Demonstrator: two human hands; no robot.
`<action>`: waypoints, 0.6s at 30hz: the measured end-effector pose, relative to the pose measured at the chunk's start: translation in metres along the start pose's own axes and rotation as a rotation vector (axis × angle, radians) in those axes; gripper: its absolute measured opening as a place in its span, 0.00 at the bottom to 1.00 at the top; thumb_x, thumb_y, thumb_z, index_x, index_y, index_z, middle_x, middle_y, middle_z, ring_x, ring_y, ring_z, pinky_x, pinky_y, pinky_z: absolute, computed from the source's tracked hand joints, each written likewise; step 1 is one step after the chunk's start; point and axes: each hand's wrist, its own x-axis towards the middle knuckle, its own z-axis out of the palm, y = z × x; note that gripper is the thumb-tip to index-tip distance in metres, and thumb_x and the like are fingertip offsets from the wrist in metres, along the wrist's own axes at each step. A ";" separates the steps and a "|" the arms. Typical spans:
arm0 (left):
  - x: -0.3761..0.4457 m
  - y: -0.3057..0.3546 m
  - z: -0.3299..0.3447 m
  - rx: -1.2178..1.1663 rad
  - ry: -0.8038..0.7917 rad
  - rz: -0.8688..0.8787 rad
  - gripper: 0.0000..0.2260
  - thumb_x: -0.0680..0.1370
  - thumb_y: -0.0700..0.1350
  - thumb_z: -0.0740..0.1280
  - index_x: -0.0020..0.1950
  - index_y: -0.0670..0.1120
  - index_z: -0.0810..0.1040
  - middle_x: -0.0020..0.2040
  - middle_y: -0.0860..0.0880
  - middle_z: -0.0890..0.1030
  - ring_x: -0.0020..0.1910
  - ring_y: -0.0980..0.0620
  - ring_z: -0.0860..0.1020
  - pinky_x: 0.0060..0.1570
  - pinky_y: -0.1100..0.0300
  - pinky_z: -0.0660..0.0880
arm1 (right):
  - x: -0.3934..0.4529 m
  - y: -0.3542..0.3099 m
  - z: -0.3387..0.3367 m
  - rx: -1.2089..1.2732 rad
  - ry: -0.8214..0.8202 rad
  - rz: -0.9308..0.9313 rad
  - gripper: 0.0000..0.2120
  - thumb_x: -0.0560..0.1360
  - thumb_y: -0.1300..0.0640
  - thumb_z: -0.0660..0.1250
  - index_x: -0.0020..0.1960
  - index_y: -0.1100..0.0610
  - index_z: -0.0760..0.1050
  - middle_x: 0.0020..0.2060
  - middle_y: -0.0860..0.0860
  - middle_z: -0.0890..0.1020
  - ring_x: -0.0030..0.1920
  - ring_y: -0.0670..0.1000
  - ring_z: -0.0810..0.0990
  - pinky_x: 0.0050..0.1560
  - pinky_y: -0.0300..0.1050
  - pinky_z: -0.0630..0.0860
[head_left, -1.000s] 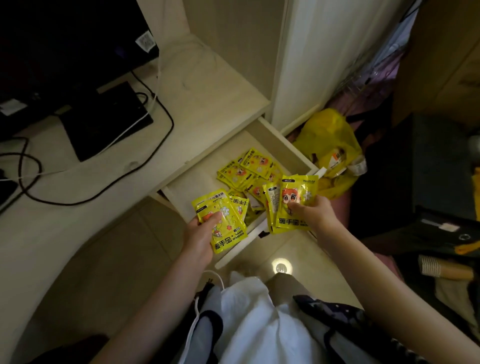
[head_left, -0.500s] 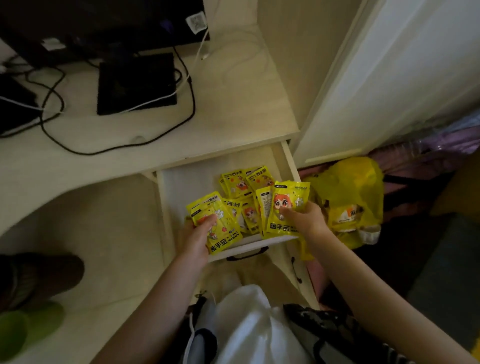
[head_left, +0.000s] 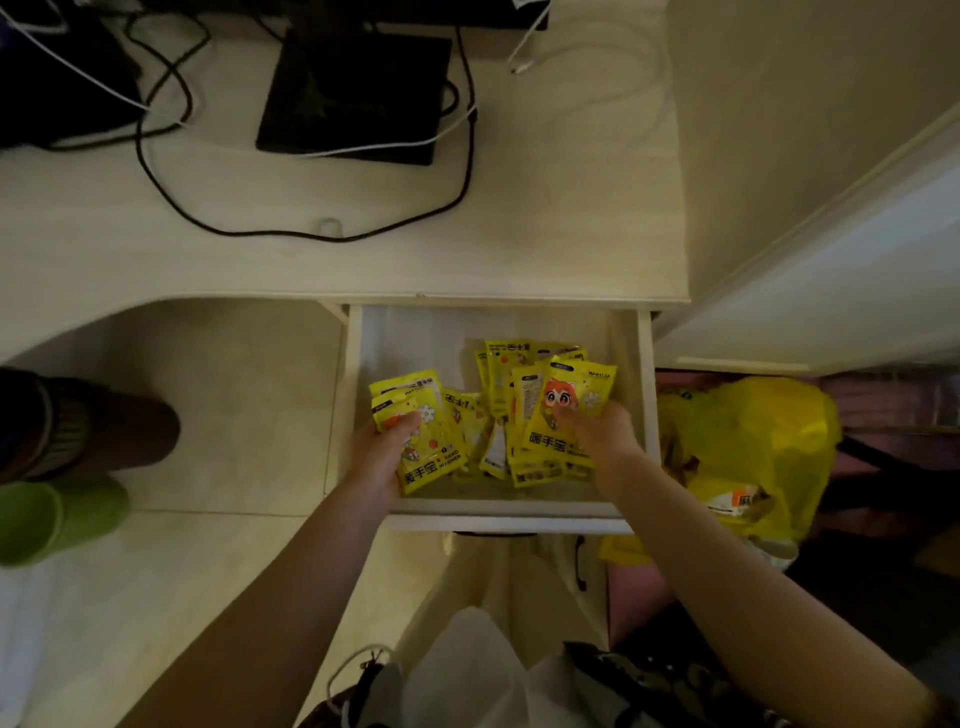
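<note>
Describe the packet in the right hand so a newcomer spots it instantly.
Find the open drawer under the pale desk. At its right side, the right hand grips a yellow packet. It alone shows a full orange-red cartoon face with big eyes.

Pale wooden desk (head_left: 363, 249), tiled floor (head_left: 234, 405), dim light

Glossy yellow plastic packets (head_left: 569, 410); matt pale wood-grain drawer (head_left: 498, 512); smooth desk top (head_left: 571, 228).
</note>
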 end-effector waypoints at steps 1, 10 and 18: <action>0.007 0.004 0.001 0.014 0.002 0.005 0.02 0.75 0.39 0.70 0.44 0.45 0.79 0.38 0.47 0.82 0.33 0.49 0.82 0.34 0.51 0.80 | 0.008 -0.002 0.007 0.011 0.009 0.030 0.16 0.75 0.57 0.69 0.61 0.57 0.75 0.53 0.54 0.80 0.49 0.52 0.77 0.43 0.44 0.73; 0.102 0.017 0.018 0.098 0.018 -0.034 0.05 0.73 0.42 0.72 0.47 0.48 0.80 0.48 0.43 0.83 0.47 0.42 0.82 0.47 0.43 0.79 | 0.090 -0.021 0.079 -0.134 0.030 0.074 0.22 0.75 0.52 0.68 0.66 0.61 0.70 0.58 0.55 0.78 0.61 0.56 0.76 0.49 0.43 0.70; 0.143 0.006 0.026 0.055 0.010 -0.118 0.06 0.75 0.38 0.68 0.51 0.42 0.80 0.44 0.42 0.83 0.43 0.43 0.82 0.47 0.46 0.80 | 0.123 -0.002 0.100 -0.192 -0.066 0.041 0.19 0.75 0.60 0.67 0.66 0.58 0.72 0.58 0.57 0.80 0.58 0.59 0.79 0.59 0.55 0.77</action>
